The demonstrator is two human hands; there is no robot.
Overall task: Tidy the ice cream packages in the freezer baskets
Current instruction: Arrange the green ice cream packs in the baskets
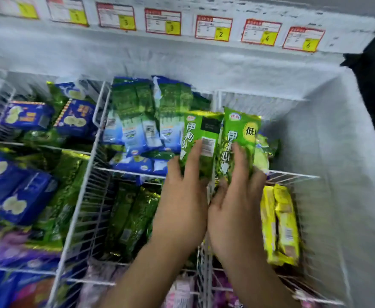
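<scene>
The left hand point(182, 203) is closed on the left green package point(201, 134), its fingers point(194, 158) laid up the front of the wrapper. The right hand point(234, 210) is closed the same way on the right green package point(240, 132), which is held just beside the left green package, touching or nearly so. The two hands are pressed side by side, and both packages are held upright above the white wire baskets point(86, 185) of the freezer.

Just left of the left green package and behind it, a stack of blue-and-green packages point(137, 130) is seen standing on end. Nearer the camera than the left green package, and lower, dark green packages point(133, 218) are lain in a basket. To its right and nearer the camera, yellow packages point(280, 223) are stood on edge in another basket. Far to its left, blue boxes point(26, 117) are piled over green wrappers. Well behind and above it, a row of red-framed price labels point(213, 28) is fixed along the frosted freezer wall point(271, 70). Much of the picture is blurred.
</scene>
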